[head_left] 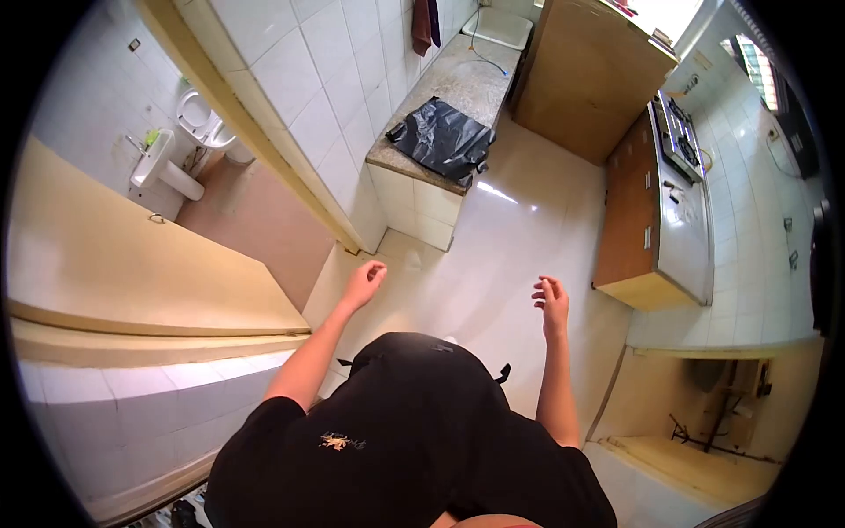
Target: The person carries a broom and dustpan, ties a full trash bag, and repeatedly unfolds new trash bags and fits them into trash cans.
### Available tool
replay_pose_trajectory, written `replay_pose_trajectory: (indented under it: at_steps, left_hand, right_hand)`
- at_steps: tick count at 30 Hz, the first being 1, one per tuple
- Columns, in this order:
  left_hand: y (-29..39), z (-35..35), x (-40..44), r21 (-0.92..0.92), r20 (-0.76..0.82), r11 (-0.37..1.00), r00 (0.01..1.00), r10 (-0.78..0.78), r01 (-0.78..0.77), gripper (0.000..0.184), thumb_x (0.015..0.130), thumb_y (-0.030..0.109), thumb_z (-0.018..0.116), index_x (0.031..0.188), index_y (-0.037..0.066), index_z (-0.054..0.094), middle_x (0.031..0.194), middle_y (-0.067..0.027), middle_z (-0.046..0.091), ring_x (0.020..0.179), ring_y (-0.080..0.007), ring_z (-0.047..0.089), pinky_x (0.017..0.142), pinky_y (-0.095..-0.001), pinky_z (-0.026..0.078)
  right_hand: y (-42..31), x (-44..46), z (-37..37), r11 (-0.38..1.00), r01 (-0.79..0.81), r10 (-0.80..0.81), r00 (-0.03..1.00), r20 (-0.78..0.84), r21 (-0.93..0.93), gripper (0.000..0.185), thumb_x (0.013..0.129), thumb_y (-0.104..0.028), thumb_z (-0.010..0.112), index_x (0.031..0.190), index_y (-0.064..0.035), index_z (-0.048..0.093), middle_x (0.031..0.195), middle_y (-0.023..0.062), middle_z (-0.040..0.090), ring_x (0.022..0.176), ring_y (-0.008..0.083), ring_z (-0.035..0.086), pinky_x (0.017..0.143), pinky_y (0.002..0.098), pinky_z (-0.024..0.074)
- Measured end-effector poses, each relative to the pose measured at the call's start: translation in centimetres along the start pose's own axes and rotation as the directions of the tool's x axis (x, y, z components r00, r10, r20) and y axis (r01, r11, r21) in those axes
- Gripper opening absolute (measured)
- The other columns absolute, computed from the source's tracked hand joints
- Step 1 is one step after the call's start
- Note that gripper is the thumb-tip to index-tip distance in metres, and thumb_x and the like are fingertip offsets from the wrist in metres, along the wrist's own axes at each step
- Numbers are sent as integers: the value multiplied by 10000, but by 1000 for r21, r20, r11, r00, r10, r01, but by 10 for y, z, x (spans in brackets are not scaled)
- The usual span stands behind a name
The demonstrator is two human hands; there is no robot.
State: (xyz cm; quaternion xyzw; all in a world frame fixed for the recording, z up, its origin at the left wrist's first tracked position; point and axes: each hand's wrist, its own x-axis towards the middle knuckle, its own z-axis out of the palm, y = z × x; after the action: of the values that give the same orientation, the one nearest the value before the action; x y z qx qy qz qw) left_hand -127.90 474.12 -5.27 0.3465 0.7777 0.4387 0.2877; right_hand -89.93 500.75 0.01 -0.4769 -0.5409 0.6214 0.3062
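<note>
My left hand (364, 283) hangs in the air over the pale floor, near the foot of the door frame. Its fingers are loosely curled with a gap to the thumb, and nothing shows in them. Out to the other side, my right hand (552, 301) is also raised above the floor, its fingers bent but apart and holding nothing. Neither hand touches anything. Ahead, a crumpled black plastic bag (443, 139) lies on the near end of the stone counter (465, 69).
A white basin (497, 28) stands at the counter's far end. On the right are a wooden cabinet (627, 189) and a gas stove (676, 136). A doorway on the left shows a toilet (201, 117) and a sink (158, 160). A tall brown panel (590, 79) stands ahead.
</note>
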Motion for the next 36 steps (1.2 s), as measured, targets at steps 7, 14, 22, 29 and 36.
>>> replay_pose_trajectory:
  at_steps: [7,14,22,29,36]
  left_hand:
    - [8,49,219,57,-90,989,986,141,-136,246,930,247,644,1009,17,680,910,-109,716,788,-229,685,737,-359,547]
    - [-3,87,481,248,-115,925,940,321,-286,284,871,228,692,1087,56,628,1093,-157,627,1054,-332,600,925,-416,487]
    - [-10,95,649,531,-118,846,993,9,56,526,862,224,728,1317,62,519,1414,-145,450,1290,-352,465,1047,-437,457]
    - [-10,93,668,497,-261,855,965,-14,147,345,826,200,770,1117,97,615,1110,-104,625,1117,-317,567,915,-429,509]
    - [-2,93,652,375,-473,916,879,57,143,166,820,219,767,853,91,667,886,-86,656,987,-301,614,823,-424,514]
  right_hand:
    - [-8,109,-15,995,-45,40,998,-54,-85,238,1009,-254,569,1155,-82,644,965,46,668,779,123,632,639,245,479]
    - [10,140,-17,918,-395,374,897,-235,-48,253,999,-258,592,1171,-79,641,981,62,679,766,133,654,607,245,488]
    - [-90,257,43,968,-221,198,963,-181,-116,232,1013,-228,578,1163,-59,630,991,67,654,789,128,634,645,236,485]
    - [-111,325,54,942,-227,215,974,-75,-246,235,1016,-219,572,1158,-42,632,981,66,671,788,114,632,670,238,483]
    - [-122,446,61,924,-159,230,958,173,-348,225,1012,-184,574,1152,-21,640,971,72,686,794,111,640,684,242,489]
